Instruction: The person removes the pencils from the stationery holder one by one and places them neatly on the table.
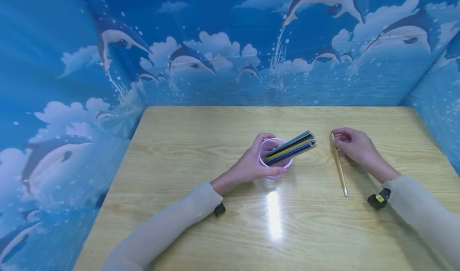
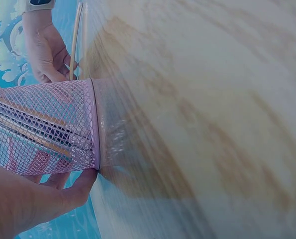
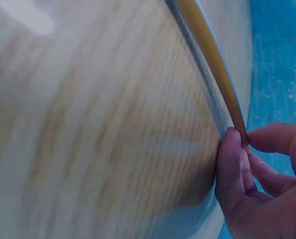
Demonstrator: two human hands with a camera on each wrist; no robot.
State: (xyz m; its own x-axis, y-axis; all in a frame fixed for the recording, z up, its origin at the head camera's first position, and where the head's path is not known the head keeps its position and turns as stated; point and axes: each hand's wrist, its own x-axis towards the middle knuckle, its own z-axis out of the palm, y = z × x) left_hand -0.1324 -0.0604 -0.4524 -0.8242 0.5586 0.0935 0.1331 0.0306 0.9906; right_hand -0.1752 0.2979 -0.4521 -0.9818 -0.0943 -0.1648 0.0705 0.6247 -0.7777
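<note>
My left hand [image 1: 254, 161] grips a pink mesh pencil cup [image 2: 48, 124] from its left side, thumb and fingers around the wall. The cup stands on the table, and several pencils [image 1: 289, 149] in blue, yellow and black lean out of it to the right. To the right of the cup, my right hand [image 1: 355, 145] pinches the far end of a single yellow pencil [image 1: 339, 165] between thumb and fingers. That pencil slants toward the near side. In the right wrist view the fingertips [image 3: 231, 142] close on its end, just at the tabletop.
The wood-grain table [image 1: 187, 143] has a glossy top that reflects a bright light. Behind it and on both sides hangs a blue curtain [image 1: 223, 83] printed with dolphins and clouds. Each wrist carries a small black device [image 1: 378, 200].
</note>
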